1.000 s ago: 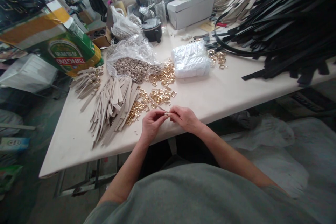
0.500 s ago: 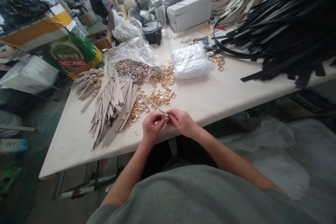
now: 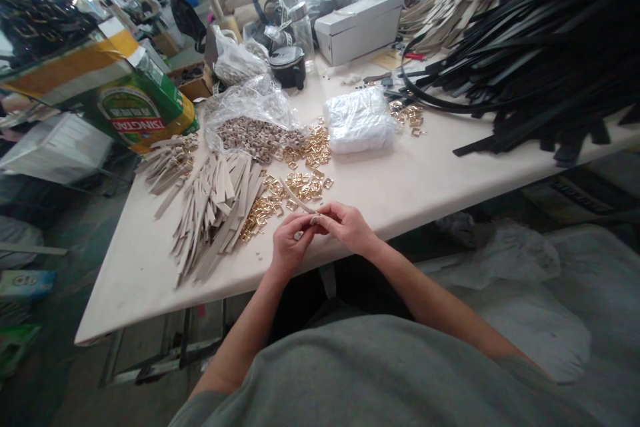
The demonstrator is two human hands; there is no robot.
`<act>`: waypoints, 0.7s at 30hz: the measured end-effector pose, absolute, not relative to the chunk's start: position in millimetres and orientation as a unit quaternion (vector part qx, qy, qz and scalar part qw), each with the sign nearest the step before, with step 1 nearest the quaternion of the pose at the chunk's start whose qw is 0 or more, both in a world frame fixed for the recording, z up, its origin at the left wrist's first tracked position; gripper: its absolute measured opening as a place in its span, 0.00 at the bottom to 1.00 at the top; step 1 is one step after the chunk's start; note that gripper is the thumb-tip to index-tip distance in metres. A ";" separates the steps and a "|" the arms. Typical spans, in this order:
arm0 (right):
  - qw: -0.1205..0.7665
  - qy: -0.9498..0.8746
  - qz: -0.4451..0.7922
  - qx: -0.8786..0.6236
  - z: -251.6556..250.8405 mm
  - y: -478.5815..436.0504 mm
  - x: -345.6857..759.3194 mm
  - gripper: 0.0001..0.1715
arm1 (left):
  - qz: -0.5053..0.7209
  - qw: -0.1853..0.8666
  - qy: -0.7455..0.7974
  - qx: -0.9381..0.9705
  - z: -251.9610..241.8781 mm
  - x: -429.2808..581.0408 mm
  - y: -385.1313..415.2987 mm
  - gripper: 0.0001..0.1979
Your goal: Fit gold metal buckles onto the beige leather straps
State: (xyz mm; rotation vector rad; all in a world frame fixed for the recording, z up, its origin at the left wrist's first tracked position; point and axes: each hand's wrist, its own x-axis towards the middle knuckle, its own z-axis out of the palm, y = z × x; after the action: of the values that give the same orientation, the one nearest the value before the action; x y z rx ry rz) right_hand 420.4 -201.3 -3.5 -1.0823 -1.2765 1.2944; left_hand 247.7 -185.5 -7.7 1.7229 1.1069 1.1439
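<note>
So there's this big pale table (image 3: pixel 400 180), and a huge heap of black straps (image 3: pixel 530 60) is hogging its right end. A pile of beige straps (image 3: pixel 215 207) fans out over the table's left part, a white packet (image 3: pixel 359 120) sits around its middle, and gold buckles (image 3: pixel 305 181) are strewn left of its middle. Left hand (image 3: pixel 291 240) and right hand (image 3: pixel 351 230) meet by the table's near edge, fingertips pinching one thin strip (image 3: pixel 296 201). Can't tell what's hidden between the fingers, tbh.
</note>
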 end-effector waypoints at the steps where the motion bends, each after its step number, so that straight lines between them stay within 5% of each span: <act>1: 0.496 -0.492 0.567 -0.436 -3.2 -200.3 420.4 0.19 | 0.458 0.418 0.442 0.648 -9.0 245.7 -183.7 0.06; 7: 0.459 -0.455 0.638 -0.418 2.2 -198.9 422.7 0.22 | 0.399 0.574 0.408 0.587 -4.4 238.2 -173.8 0.17; 13: 0.385 -0.484 0.669 -0.412 0.0 -196.7 426.6 0.21 | 0.365 0.519 0.400 0.661 2.0 236.1 -178.2 0.12; 21: 0.388 -0.513 0.620 -0.451 -7.3 -191.7 423.2 0.19 | 0.385 0.581 0.420 0.581 -17.6 231.9 -173.9 0.15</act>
State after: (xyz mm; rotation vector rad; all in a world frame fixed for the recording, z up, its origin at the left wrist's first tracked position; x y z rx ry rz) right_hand 423.2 -191.7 -7.3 -1.1463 -1.3046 1.5764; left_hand 231.9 -173.9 -17.6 1.3580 0.9804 0.9002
